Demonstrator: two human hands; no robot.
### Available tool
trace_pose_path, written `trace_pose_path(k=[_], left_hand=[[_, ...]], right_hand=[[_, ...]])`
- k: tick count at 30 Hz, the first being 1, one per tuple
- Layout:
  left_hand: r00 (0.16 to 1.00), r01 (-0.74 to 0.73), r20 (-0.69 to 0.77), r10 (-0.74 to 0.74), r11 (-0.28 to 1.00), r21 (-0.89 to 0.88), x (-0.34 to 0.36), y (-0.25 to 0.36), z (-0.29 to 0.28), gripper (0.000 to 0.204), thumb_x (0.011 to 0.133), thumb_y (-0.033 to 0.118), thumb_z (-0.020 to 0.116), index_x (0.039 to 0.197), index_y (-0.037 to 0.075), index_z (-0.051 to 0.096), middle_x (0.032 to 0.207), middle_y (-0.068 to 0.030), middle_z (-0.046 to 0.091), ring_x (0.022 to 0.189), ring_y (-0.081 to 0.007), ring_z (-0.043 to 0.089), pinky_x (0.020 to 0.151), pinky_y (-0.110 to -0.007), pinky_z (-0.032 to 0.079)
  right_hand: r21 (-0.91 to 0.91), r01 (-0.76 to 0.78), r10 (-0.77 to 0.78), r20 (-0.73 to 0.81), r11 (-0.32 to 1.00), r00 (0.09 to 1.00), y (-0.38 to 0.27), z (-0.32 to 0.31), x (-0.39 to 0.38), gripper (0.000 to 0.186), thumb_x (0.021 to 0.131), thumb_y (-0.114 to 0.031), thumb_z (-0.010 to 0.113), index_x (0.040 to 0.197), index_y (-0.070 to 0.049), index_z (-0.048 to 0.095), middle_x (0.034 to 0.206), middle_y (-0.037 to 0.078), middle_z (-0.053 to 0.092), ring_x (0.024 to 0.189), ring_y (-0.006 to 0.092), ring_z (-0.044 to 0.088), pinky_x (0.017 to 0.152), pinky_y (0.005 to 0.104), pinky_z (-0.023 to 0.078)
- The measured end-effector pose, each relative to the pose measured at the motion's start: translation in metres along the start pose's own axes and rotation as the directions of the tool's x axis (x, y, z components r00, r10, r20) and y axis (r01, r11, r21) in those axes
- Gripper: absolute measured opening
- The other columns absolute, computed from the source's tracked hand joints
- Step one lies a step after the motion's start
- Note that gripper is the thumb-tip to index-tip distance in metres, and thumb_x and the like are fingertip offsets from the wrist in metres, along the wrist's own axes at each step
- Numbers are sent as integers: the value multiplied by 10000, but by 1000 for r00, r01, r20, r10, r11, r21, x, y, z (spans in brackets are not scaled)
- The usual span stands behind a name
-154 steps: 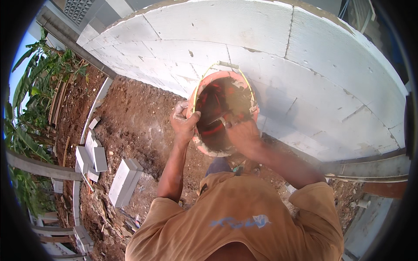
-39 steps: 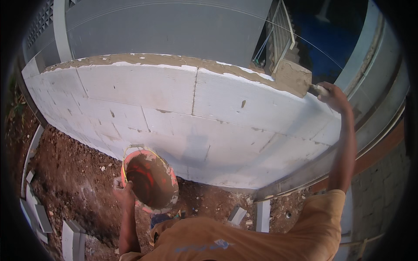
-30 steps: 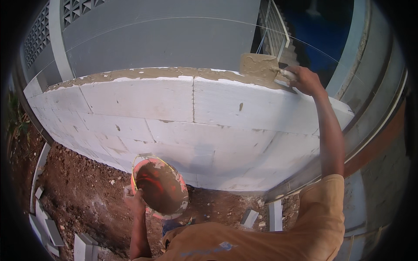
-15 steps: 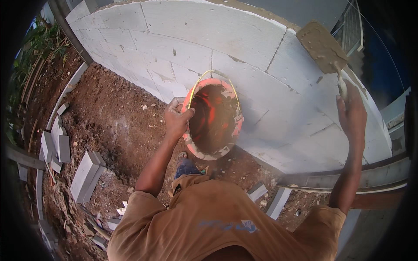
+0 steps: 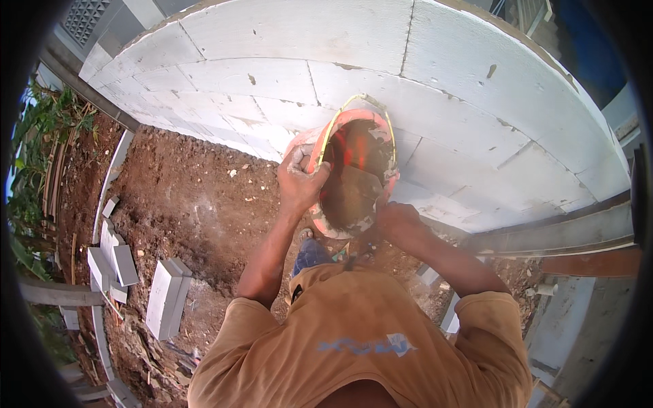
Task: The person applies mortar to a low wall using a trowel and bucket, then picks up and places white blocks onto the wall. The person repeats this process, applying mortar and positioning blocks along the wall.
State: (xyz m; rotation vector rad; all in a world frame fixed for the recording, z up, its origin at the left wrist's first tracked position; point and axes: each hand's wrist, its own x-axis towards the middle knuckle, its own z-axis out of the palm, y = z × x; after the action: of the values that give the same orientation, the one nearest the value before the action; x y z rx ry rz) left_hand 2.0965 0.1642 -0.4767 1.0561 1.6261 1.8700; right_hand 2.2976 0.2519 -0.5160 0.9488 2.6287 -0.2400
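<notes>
An orange bucket (image 5: 317, 151), smeared with grey mortar and fitted with a yellow bail handle (image 5: 331, 127), hangs tilted in front of me. My left hand (image 5: 301, 175) grips its left rim, thumb over the edge. At the bucket's lower right rim my right hand (image 5: 400, 223) is closed round a trowel, whose handle the fist hides. The trowel's mortar-coated blade (image 5: 360, 192) is down inside the bucket and hard to tell from the mortar around it. Behind the bucket rises a white block wall (image 5: 469, 129).
Mortar lies along the wall's top edge (image 5: 544, 58). Loose pale blocks (image 5: 165, 299) rest on the brown soil (image 5: 197, 197) to the left. A concrete beam (image 5: 558, 228) runs along the right by the wall's foot. My foot (image 5: 307, 234) is below the bucket.
My right hand has brought the trowel down from the wall's top right into the bucket. The view has shifted, so the bucket sits slightly further right, still in my left hand.
</notes>
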Motion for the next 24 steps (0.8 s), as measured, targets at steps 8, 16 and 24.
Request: trace_pose_path(k=[8, 16, 24], left_hand=[[997, -9, 79, 23, 984, -177, -7, -34, -41, 347, 773, -88, 697, 1106, -59, 604, 934, -98, 704, 720, -69, 615, 649, -215, 486], [996, 47, 77, -41, 996, -70, 15, -15, -54, 342, 789, -101, 678, 1121, -65, 604, 973, -104, 703, 753, -72, 618, 701, -217, 494], [998, -47, 45, 47, 999, 5, 2, -17, -39, 334, 801, -103, 686, 1123, -71, 603, 964, -105, 697, 788, -79, 629, 702, -221, 501]], right_hand=[[81, 17, 10, -327, 997, 945, -37, -33, 32, 279, 817, -151, 657, 1063, -18, 672, 986, 165, 705, 845, 247, 721, 640, 394, 549], [-276, 99, -207, -396, 956, 895, -77, -16, 29, 283, 802, -140, 638, 1043, 1, 681, 865, 57, 607, 801, 219, 663, 562, 371, 467], [-172, 128, -196, -480, 977, 855, -65, 17, 8, 248, 797, -155, 645, 1024, -58, 661, 894, 60, 617, 789, 216, 667, 577, 340, 495]])
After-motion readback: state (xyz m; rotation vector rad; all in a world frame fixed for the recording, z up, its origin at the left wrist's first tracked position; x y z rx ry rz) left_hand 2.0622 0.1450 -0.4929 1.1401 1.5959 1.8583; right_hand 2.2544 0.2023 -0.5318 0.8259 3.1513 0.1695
